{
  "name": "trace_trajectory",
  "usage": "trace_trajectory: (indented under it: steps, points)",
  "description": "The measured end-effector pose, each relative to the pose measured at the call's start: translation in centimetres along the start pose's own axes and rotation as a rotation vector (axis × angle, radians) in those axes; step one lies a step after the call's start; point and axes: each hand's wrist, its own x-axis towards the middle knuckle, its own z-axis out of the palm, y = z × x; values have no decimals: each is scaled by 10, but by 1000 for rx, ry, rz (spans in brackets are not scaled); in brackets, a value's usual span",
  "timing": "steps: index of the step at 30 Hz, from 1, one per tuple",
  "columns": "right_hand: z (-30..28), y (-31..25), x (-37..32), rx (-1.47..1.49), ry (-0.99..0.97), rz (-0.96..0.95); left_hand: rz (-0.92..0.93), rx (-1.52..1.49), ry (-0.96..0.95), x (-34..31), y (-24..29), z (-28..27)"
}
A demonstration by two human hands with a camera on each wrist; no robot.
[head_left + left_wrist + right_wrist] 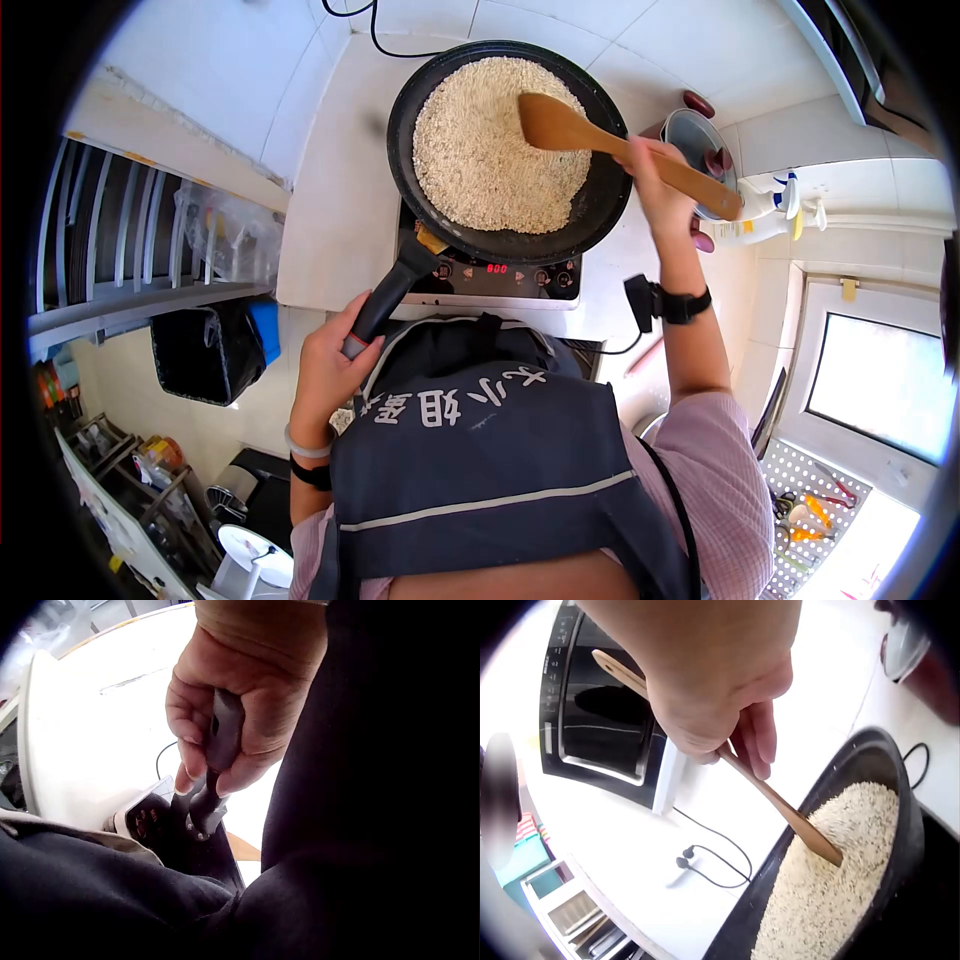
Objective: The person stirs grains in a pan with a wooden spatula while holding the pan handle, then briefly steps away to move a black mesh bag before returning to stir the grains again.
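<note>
A black frying pan (608,205) holds a broad layer of pale grains (480,165) that look like oats or rice. My left hand (330,362) grips the end of the pan's black handle (388,292), fingers and thumb wrapped around it in the left wrist view. The right hand (662,195) holds a wooden spatula (560,125) partway along its handle, over the pan's right rim. In the right wrist view, the spatula's blade (821,844) dips into the grains (855,825). Beneath the pan, its front part showing, is an induction cooker (500,283) with a lit red display.
Right of the pan stands a pot with a glass lid (690,135), with spray bottles (790,195) beyond it. A black cable (385,45) runs behind the pan. At lower left is a black bin (200,360). The right wrist view shows a black glass-fronted appliance (604,712).
</note>
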Motion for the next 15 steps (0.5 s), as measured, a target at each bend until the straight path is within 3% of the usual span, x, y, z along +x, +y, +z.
trace_trajectory:
  steps: [2,5,7,10,12,15]
  points:
    - [-28,-14,-4,259,68,134,-3,0,-6,2,0,1]
    - [-57,-31,-12,152,165,269,56,13,12,2,-1,2]
    - [-59,-23,-13,75,198,231,33,-4,7,2,-1,1]
    - [-44,15,1,148,186,266,-10,31,-30,3,3,-3]
    - [-21,28,20,405,249,370,19,43,-25,3,1,-3]
    - [14,38,45,554,257,486,37,73,-33,2,0,-4]
